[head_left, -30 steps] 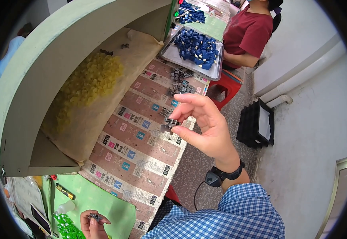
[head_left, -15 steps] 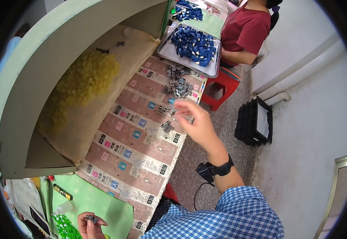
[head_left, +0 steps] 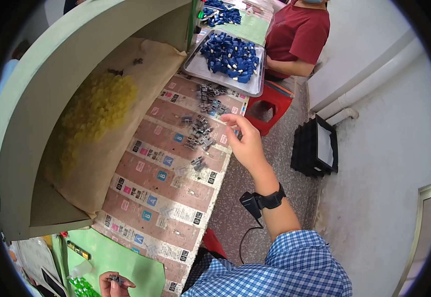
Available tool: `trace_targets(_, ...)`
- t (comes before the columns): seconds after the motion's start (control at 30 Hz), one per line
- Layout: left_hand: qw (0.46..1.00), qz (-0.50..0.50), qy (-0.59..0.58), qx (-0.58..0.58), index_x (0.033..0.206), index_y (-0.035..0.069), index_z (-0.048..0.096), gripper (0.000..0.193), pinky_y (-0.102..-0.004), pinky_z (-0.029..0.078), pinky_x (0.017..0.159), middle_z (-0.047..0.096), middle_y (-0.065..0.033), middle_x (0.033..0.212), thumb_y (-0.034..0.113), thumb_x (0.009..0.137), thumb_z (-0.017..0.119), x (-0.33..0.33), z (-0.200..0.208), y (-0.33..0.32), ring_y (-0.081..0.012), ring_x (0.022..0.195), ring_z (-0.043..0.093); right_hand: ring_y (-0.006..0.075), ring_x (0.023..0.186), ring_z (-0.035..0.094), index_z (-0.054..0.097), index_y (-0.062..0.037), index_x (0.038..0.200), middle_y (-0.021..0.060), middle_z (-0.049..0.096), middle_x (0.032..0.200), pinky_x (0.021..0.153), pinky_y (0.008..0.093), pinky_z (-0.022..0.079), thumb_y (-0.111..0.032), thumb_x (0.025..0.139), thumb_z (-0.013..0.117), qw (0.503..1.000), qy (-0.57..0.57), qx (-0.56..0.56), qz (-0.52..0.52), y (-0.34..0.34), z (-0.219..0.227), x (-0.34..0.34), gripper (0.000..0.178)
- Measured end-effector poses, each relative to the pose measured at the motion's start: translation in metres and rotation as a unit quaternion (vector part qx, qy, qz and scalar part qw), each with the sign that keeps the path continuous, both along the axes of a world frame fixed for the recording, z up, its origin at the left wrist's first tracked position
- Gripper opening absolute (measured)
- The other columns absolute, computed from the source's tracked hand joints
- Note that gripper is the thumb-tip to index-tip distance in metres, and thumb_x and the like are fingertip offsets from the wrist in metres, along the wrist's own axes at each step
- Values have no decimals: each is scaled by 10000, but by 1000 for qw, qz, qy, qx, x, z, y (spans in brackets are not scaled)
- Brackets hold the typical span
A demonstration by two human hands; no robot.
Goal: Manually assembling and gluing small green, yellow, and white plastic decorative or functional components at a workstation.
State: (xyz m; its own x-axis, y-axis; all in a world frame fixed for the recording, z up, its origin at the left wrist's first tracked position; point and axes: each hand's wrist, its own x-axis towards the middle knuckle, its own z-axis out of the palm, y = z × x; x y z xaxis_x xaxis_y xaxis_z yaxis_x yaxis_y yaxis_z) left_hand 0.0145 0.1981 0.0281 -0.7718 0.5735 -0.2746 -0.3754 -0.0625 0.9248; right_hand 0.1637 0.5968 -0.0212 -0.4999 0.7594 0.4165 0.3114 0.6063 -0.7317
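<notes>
At the lower left, my left hand [head_left: 110,286] pinches a small dark grey part [head_left: 116,280] between thumb and fingers, above a green mat [head_left: 138,270]. Over the table's right edge is my right hand [head_left: 245,143], its thumb and fingers apart and nothing visible between them. Beside its fingertips lies a loose group of small grey clip-like parts [head_left: 201,129]. Farther up the table is a denser heap of the same parts [head_left: 210,96], and a few more parts [head_left: 198,163] rest nearer me.
A metal tray [head_left: 255,89] of blue pieces stands at the back. Left, a curved pale-green hood [head_left: 15,148] covers yellow pieces [head_left: 96,104] on brown paper. A person in a red shirt [head_left: 299,29] sits beyond a red stool [head_left: 270,106]. A black crate [head_left: 307,148] stands on the floor.
The grey parts near my right hand are now more spread out toward me, and that hand has drawn slightly off them. The view has shifted a little. My left hand still holds its part.
</notes>
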Motion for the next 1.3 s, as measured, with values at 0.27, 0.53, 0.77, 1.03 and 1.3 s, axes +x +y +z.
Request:
trace_targets(0.27,1000,2,-9,-18,1088,-22,524,202,-316,469,721,557,-100,969,67,914,475,6,-2,-9,-180,787,535,311,944,548,535,-60,1144,136,591,997,843,372,433,-59,806,559,992,-70,38,100,0,7,-14,339)
trace_targets(0.53,1000,6,-12,-25,1085,-18,528,201,-317,468,721,564,-96,965,68,912,476,8,3,-8,-179,786,537,303,983,534,540,-48,1137,126,594,1039,867,378,419,-64,803,563,997,-42,47,37,3,-7,-1,335)
trace_targets(0.77,1000,-1,-6,-28,1082,-10,533,193,-314,469,715,568,-92,961,71,916,476,8,2,-12,-177,778,538,279,977,553,538,-48,1139,111,614,1002,834,367,444,-39,818,542,990,-51,73,111,-1,-4,-2,321)
trace_targets(1.03,999,1,-6,-33,1066,-9,539,179,-313,471,710,573,-90,950,68,917,477,9,7,-6,-175,776,542,204,848,602,542,-33,1115,102,612,952,729,300,479,28,789,568,998,43,-11,38,-5,-12,1,332)
trace_targets(1.3,999,2,-6,-33,1069,-13,536,181,-311,470,710,574,-93,959,66,917,480,7,1,-6,-177,777,542,142,696,580,579,-20,1027,78,600,877,644,258,468,28,788,579,996,78,16,-47,-14,-18,17,244)
